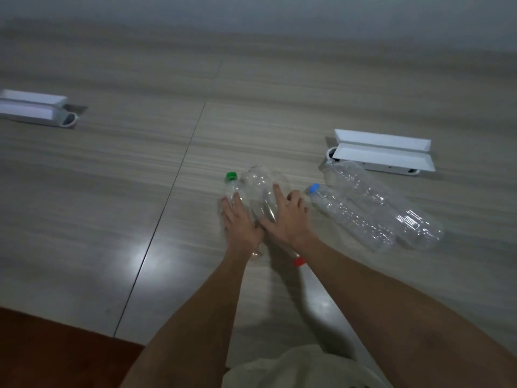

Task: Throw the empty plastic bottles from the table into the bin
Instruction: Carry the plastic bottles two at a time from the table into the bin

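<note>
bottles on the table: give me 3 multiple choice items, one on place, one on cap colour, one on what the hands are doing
1. Where does the blue-capped bottle lie?
A. right of both hands
B. left of both hands
C. in a bin

2. What colour is the cap on the bottle under the left hand?
A. yellow
B. green
C. black

3. What are the hands doing?
A. resting in the lap
B. holding a white tray
C. pressed on bottles on the table

Answers: 1 A, it lies beyond the right hand. 2 B, the cap is green. 3 C, both hands cover clear bottles.

Dim, bluish, soft-focus view; overhead glare patch on table [134, 259], wide-angle edge bending.
</note>
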Action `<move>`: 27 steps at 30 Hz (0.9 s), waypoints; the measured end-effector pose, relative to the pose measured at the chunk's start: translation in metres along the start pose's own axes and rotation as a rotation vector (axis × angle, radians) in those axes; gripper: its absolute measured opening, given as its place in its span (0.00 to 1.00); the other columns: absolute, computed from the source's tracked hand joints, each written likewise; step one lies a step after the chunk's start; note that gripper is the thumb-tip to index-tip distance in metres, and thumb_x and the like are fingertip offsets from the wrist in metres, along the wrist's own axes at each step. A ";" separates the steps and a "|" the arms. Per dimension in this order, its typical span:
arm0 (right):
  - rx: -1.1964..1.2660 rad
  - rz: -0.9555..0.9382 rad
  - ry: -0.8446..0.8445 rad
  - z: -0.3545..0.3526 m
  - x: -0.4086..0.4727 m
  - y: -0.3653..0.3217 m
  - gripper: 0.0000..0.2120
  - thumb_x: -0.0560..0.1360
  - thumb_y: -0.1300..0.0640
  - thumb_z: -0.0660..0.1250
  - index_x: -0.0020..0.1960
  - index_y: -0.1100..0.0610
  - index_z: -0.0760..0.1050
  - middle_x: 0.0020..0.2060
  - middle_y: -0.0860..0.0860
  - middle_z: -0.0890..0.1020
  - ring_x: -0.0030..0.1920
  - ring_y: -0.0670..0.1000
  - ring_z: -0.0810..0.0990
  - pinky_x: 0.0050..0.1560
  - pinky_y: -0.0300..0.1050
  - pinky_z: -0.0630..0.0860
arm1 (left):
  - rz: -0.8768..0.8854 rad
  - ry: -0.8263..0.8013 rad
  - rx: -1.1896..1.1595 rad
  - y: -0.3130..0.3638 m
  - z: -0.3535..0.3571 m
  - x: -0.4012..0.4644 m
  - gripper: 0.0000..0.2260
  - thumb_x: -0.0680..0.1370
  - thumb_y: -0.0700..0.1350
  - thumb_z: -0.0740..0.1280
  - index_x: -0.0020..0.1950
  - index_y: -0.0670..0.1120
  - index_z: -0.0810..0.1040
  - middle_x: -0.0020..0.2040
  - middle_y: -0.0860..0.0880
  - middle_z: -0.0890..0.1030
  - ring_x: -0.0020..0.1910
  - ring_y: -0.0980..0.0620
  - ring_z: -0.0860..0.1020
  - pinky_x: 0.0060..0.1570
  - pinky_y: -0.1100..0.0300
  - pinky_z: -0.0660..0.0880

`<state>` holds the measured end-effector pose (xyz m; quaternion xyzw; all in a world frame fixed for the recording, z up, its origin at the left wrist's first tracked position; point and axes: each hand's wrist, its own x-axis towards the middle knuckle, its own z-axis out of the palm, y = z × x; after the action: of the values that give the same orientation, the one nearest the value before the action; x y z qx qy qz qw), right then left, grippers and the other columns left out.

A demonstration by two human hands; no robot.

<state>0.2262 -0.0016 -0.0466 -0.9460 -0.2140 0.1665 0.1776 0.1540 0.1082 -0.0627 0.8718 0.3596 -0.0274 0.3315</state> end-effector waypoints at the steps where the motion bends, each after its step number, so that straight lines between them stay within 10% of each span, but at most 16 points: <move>1: 0.003 -0.004 -0.003 0.004 -0.010 0.002 0.45 0.72 0.34 0.63 0.81 0.48 0.46 0.64 0.60 0.65 0.64 0.62 0.67 0.63 0.58 0.67 | 0.013 -0.025 0.039 -0.005 0.002 -0.006 0.47 0.72 0.48 0.72 0.81 0.49 0.42 0.80 0.41 0.39 0.79 0.37 0.46 0.73 0.39 0.60; 7: 0.083 0.094 0.013 0.024 -0.079 0.015 0.45 0.70 0.31 0.51 0.81 0.46 0.41 0.70 0.60 0.63 0.69 0.62 0.65 0.66 0.60 0.66 | 0.032 -0.076 0.005 -0.020 0.017 -0.060 0.46 0.77 0.54 0.68 0.81 0.52 0.37 0.80 0.42 0.36 0.79 0.36 0.46 0.75 0.38 0.55; 14: 0.314 0.147 0.039 0.026 -0.140 0.039 0.44 0.76 0.36 0.60 0.81 0.46 0.38 0.75 0.59 0.57 0.69 0.65 0.66 0.68 0.59 0.68 | 0.133 -0.051 0.122 -0.015 0.040 -0.111 0.41 0.80 0.53 0.64 0.81 0.49 0.38 0.80 0.38 0.42 0.80 0.38 0.45 0.76 0.42 0.53; 27: 0.199 0.149 0.240 -0.030 -0.263 0.150 0.41 0.78 0.37 0.58 0.81 0.47 0.40 0.75 0.61 0.57 0.67 0.67 0.68 0.67 0.61 0.69 | 0.322 0.092 0.229 0.054 0.096 -0.241 0.32 0.83 0.59 0.54 0.81 0.52 0.41 0.80 0.42 0.46 0.73 0.34 0.62 0.66 0.39 0.70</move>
<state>0.0650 -0.2583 -0.0181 -0.9501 -0.1028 0.0854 0.2818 0.0291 -0.1240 -0.0381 0.9504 0.2248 0.0250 0.2135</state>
